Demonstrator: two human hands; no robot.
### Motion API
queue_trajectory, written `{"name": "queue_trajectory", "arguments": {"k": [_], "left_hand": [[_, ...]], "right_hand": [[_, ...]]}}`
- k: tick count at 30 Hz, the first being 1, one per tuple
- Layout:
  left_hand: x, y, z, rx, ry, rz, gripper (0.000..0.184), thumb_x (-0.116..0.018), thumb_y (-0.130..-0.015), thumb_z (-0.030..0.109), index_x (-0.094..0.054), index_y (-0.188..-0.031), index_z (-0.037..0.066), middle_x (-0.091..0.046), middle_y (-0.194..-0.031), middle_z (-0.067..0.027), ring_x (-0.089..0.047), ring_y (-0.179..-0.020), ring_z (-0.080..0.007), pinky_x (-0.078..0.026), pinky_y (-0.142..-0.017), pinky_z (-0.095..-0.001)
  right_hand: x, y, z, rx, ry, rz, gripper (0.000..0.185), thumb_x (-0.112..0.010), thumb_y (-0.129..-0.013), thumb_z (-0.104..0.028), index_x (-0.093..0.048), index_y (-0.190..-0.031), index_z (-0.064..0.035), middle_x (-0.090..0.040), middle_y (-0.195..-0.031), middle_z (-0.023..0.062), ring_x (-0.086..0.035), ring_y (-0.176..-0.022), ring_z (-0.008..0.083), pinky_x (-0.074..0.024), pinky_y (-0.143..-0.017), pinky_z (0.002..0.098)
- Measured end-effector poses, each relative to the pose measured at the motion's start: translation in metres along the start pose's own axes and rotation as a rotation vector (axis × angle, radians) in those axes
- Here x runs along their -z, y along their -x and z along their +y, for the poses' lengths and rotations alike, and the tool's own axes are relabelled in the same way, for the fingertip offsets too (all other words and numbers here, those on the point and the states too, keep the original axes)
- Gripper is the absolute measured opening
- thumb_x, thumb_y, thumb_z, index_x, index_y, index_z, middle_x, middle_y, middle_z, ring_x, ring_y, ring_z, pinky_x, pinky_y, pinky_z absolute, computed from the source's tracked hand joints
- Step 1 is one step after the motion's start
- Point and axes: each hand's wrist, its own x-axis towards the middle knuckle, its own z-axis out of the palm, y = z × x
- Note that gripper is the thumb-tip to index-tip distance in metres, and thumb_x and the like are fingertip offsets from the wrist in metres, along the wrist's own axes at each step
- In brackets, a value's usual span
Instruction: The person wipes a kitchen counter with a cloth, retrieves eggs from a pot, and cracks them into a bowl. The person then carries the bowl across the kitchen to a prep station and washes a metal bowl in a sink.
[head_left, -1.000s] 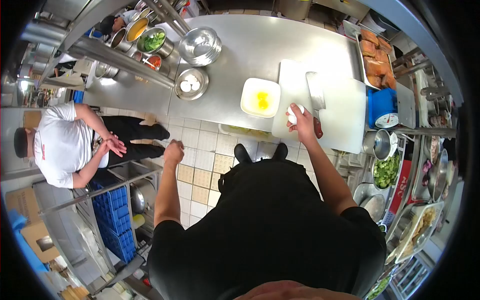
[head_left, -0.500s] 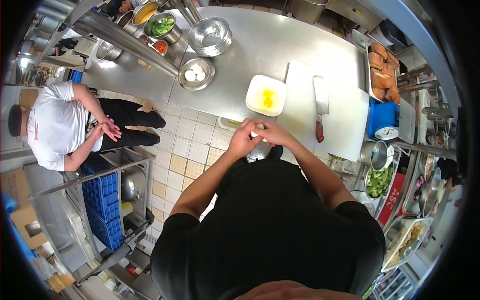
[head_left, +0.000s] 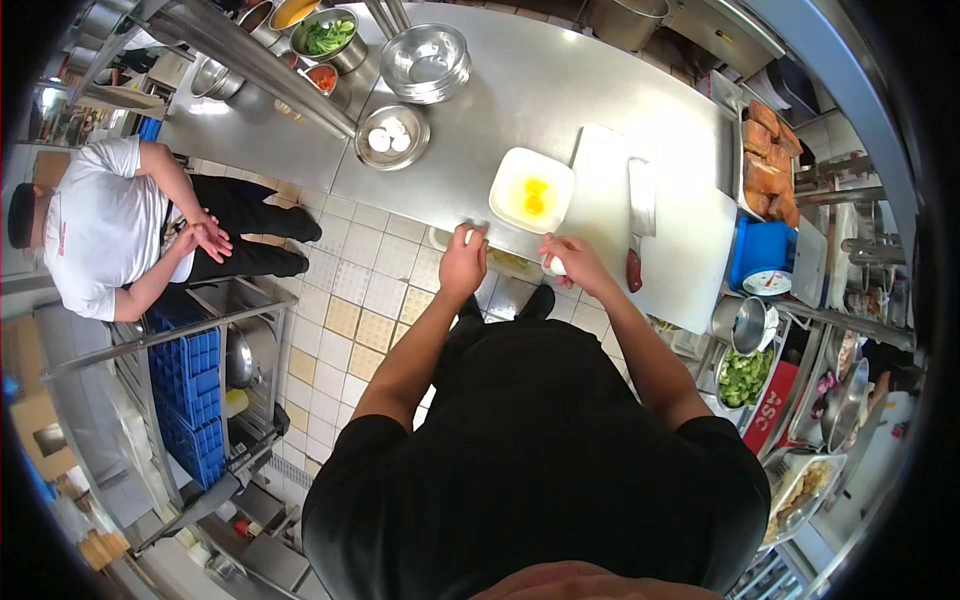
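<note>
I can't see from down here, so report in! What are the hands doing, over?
Left hand holds something white. Right hand holds egg or shell. Yolks in bowl. Knife on cutting board, apart from bowl.

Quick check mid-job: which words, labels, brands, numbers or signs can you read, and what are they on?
"ASC": on the red panel at right.
Dial of the blue scale: markings too small to read.
Red print on the white shirt at left: too blurred to read.
</note>
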Motion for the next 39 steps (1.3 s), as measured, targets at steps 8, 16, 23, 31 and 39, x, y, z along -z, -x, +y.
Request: {"name": "queue_trajectory", "arguments": {"k": [8, 16, 23, 31, 39], "left_hand": [[-0.012, 0.0, 0.003, -0.051, -0.024, 0.133, 0.02, -0.06, -0.088, 0.011, -0.06, -0.107, 0.008, -0.051, -0.117, -0.0185, -0.057, -0.1, -0.0391, -0.051, -0.078, -0.0438], [0.021, -0.013, 0.03, -0.041, 0.114, 0.224, 0.021, -0.06, -0.087, 0.005, -0.059, -0.108, 0.006, -0.048, -0.114, -0.0222, -0.054, -0.099, -0.0403, -0.048, -0.082, -0.0436], [-0.006, -0.008, 0.002, -0.049, -0.048, 0.149, 0.02, -0.059, -0.087, 0.006, -0.059, -0.107, 0.005, -0.048, -0.112, -0.0212, -0.054, -0.099, -0.0394, -0.048, -0.081, -0.0441], [0.031, -0.061, 0.081, -0.154, 0.309, 0.165, 0.015, -0.061, -0.085, 0.007, -0.06, -0.1, 0.009, -0.052, -0.11, -0.0168, -0.06, -0.083, -0.0354, -0.051, -0.068, -0.0436], [-0.007, -0.116, 0.074, -0.304, -0.064, -0.184, 0.019, -0.06, -0.079, 0.008, -0.06, -0.096, 0.017, -0.054, -0.116, -0.0116, -0.064, -0.081, -0.0364, -0.053, -0.069, -0.0464]], "right_hand": [[0.013, 0.005, 0.006, 0.02, -0.01, 0.013, 0.051, -0.048, -0.096, -0.049, -0.066, -0.098, -0.0014, -0.06, -0.077, 0.0029, -0.052, -0.046, 0.0107, -0.0406, -0.04, 0.0252], [0.022, 0.015, 0.01, 0.046, -0.078, 0.032, 0.044, -0.049, -0.097, -0.044, -0.065, -0.095, -0.0028, -0.059, -0.072, 0.0009, -0.051, -0.045, 0.0093, -0.0386, -0.038, 0.0236], [0.028, 0.022, 0.013, 0.069, -0.096, 0.052, 0.043, -0.049, -0.098, -0.043, -0.064, -0.094, -0.0027, -0.06, -0.073, 0.0014, -0.051, -0.045, 0.0092, -0.0388, -0.038, 0.0234], [0.035, 0.027, 0.02, 0.088, -0.172, 0.083, 0.046, -0.049, -0.097, -0.045, -0.065, -0.094, -0.002, -0.06, -0.075, 0.0025, -0.051, -0.046, 0.0098, -0.0394, -0.04, 0.0243], [0.04, 0.036, 0.027, 0.086, -0.225, 0.121, 0.044, -0.05, -0.097, -0.045, -0.065, -0.094, -0.0043, -0.059, -0.075, 0.0014, -0.05, -0.048, 0.0093, -0.0393, -0.041, 0.0243]]}}
